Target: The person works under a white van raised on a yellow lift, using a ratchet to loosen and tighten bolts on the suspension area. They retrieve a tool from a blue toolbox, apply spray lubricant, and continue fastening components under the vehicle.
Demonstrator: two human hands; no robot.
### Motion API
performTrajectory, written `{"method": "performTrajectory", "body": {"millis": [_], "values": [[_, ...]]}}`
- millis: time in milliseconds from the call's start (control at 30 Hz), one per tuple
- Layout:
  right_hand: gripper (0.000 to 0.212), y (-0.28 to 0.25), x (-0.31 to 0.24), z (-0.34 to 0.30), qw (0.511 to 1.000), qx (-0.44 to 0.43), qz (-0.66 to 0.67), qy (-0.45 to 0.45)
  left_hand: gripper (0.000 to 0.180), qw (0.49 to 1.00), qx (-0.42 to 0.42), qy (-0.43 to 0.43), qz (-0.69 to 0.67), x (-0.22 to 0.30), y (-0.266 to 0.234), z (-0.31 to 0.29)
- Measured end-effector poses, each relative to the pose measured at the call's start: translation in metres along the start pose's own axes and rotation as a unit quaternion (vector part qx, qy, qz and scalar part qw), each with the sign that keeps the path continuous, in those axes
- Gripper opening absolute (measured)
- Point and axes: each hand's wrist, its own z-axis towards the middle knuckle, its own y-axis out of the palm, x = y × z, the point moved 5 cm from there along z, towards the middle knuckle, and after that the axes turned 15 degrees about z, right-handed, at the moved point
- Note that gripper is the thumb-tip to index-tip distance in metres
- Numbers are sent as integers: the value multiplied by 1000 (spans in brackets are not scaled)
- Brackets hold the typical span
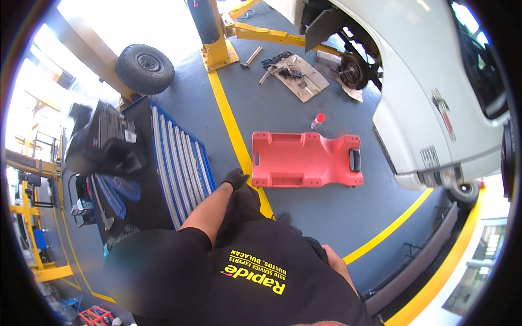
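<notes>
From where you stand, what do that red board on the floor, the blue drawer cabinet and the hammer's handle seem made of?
Red board: probably moulded plastic, satin; its rounded edges and recesses seem formed in one piece. Drawer cabinet: likely painted metal, blue and smooth, with silvery drawer strips shining like bare metal. Hammer's handle: perhaps wood, being pale and matt, but too small to be sure.

Tool cabinet (182, 163) left, creeper (304, 157) in middle, vehicle (429, 127) right; can (317, 120) just beyond creeper; wheel (145, 69) beyond cabinet.
</notes>
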Motion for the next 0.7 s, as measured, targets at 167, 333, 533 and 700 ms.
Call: {"method": "performTrajectory", "body": {"millis": [167, 333, 533, 700], "values": [[44, 104, -132, 68, 997, 19, -80, -16, 42, 990, 138, 30, 7, -143, -45, 163], [48, 242, -245, 139, 998, 48, 27, 24, 30, 966, 110, -150, -182, -202, -137, 328], [53, 380, -373, 173, 992, 52, 75, 88, 26, 944, 76, -106, -304, -191, -319, 481], [54, 451, -457, 267, 987, -9, 125, 101, 25, 944, 69, -20, -323, -137, -451, 638]]}}
